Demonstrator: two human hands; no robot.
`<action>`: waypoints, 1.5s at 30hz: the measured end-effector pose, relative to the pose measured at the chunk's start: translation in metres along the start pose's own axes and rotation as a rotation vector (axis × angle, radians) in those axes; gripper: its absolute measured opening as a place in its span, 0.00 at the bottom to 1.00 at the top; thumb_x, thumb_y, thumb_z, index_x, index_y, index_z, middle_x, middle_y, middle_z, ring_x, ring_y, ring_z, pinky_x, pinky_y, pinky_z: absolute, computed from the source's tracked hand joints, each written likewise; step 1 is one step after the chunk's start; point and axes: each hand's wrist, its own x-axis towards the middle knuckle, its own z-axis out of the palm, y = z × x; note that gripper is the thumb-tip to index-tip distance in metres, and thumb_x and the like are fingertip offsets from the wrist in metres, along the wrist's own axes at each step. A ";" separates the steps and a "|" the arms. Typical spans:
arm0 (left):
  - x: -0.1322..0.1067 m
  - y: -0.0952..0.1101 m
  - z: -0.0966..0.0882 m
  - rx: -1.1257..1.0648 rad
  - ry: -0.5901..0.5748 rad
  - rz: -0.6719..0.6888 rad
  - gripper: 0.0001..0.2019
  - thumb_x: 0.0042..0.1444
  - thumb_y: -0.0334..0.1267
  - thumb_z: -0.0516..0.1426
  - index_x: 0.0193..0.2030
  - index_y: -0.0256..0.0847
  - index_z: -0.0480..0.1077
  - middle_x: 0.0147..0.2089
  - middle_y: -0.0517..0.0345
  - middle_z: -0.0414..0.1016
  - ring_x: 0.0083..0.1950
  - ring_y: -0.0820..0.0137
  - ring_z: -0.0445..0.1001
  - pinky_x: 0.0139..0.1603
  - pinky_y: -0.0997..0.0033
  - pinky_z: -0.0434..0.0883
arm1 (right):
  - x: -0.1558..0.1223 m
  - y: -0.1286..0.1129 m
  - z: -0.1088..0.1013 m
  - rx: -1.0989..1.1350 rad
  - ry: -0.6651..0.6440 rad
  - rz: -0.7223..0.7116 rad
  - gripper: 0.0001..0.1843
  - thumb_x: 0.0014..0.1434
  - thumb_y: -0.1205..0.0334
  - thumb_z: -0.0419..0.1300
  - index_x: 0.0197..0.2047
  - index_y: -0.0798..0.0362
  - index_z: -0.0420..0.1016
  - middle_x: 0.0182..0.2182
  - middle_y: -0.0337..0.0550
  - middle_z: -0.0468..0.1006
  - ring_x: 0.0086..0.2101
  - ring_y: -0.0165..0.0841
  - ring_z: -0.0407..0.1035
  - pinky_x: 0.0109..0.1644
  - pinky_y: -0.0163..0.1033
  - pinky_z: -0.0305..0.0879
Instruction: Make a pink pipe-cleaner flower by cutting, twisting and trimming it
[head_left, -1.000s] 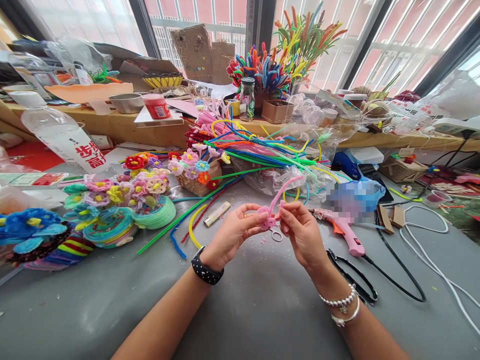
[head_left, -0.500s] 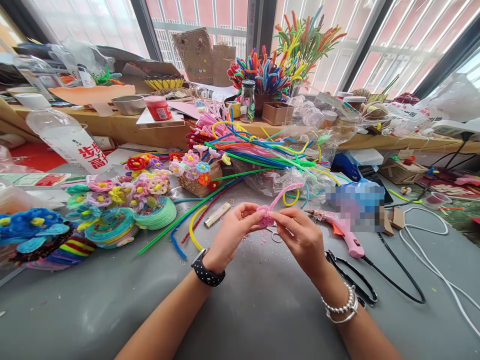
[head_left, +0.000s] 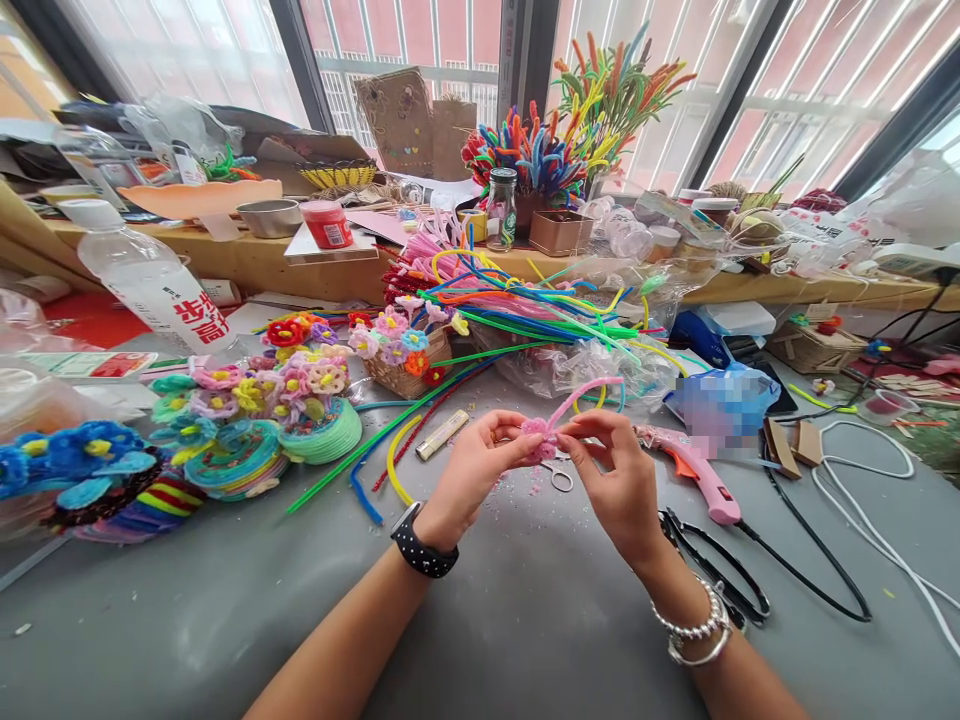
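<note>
Between my two hands, above the grey table, is a pink pipe-cleaner flower (head_left: 539, 440) with a pink stem-like end (head_left: 581, 392) sticking up to the right. My left hand (head_left: 487, 455) pinches its left side between thumb and fingers. On the right side, the thumb and fingertips of my right hand (head_left: 611, 475) are closed on it too. Below the flower lie small scissors (head_left: 559, 478), partly hidden, among pink fluff scraps. A lighter (head_left: 442, 435) rests left of my left hand. The pink glue gun (head_left: 701, 475) lies just right of my right hand.
Bundled colourful pipe cleaners (head_left: 517, 300) lie behind my hands. Several flower-topped pots, one a green pot (head_left: 322, 432), stand at left near a tilted water bottle (head_left: 154, 280). Black-handled pliers (head_left: 720, 565) and a white cable (head_left: 877, 500) lie at right.
The view has shifted slightly, so everything sits a little lower and further right. Both hands keep hold of the pink flower, which has turned slightly, and more of the scissors shows.
</note>
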 end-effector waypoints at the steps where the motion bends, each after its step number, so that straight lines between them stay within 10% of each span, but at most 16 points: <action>1: 0.000 0.000 0.000 0.008 0.002 0.005 0.14 0.41 0.37 0.62 0.35 0.34 0.66 0.29 0.59 0.71 0.30 0.75 0.71 0.36 0.73 0.68 | 0.000 0.000 0.001 -0.003 -0.009 -0.002 0.08 0.54 0.67 0.55 0.39 0.49 0.63 0.31 0.39 0.72 0.32 0.30 0.70 0.35 0.36 0.71; 18: 0.002 -0.002 -0.001 0.008 0.010 -0.002 0.14 0.44 0.39 0.61 0.35 0.34 0.66 0.32 0.57 0.72 0.34 0.72 0.73 0.40 0.69 0.68 | -0.001 0.008 -0.001 -0.309 -0.111 -0.327 0.09 0.56 0.73 0.50 0.37 0.49 0.63 0.30 0.41 0.72 0.31 0.33 0.67 0.36 0.39 0.65; 27: 0.003 0.001 -0.005 -0.035 0.019 -0.057 0.16 0.43 0.36 0.61 0.38 0.37 0.62 0.30 0.58 0.73 0.32 0.73 0.73 0.36 0.73 0.69 | 0.004 0.009 -0.006 -0.148 -0.111 -0.178 0.08 0.55 0.70 0.53 0.39 0.51 0.63 0.32 0.42 0.70 0.32 0.31 0.67 0.34 0.37 0.68; 34: 0.001 0.000 -0.001 -0.067 -0.012 -0.091 0.17 0.44 0.35 0.61 0.39 0.37 0.59 0.30 0.57 0.73 0.32 0.75 0.72 0.35 0.75 0.68 | 0.005 0.011 -0.008 -0.402 -0.122 -0.471 0.12 0.55 0.73 0.54 0.41 0.49 0.67 0.33 0.44 0.68 0.33 0.32 0.64 0.35 0.38 0.66; 45: 0.002 -0.015 0.007 0.251 0.130 0.298 0.14 0.46 0.38 0.58 0.35 0.40 0.55 0.25 0.66 0.63 0.27 0.76 0.68 0.31 0.74 0.66 | 0.001 0.010 0.002 -0.395 -0.049 -0.347 0.04 0.55 0.68 0.54 0.33 0.53 0.69 0.29 0.43 0.63 0.32 0.34 0.61 0.34 0.40 0.63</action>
